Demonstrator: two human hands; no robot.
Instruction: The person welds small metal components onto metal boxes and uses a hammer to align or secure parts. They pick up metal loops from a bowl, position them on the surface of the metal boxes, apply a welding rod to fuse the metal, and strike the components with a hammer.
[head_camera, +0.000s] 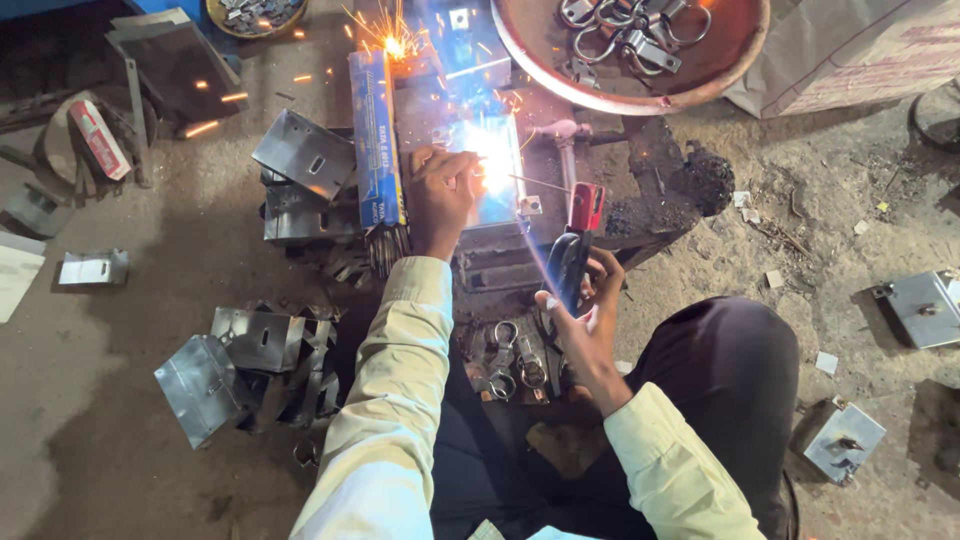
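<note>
Meanwhile, left hand (442, 195) pressed flat on one metal plate (490, 180); right hand (585, 315) gripped one electrode holder (575, 245) just below plate; one round pan (630, 50) above plate.

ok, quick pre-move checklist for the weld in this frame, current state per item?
1. Left hand steadies the metal plate: ok, fingers rest on it right beside the arc.
2. Right hand grips the electrode holder: ok, closed around its handle.
3. Electrode rod reaches the arc: ok, the glow sits at its tip.
4. Hand protection: not ok, both hands are bare with sparks flying.
5. Spare electrode box clear of the arc: not ok, it lies against the plate's left side.
6. Seam quality: cannot tell, glare hides it.
</note>
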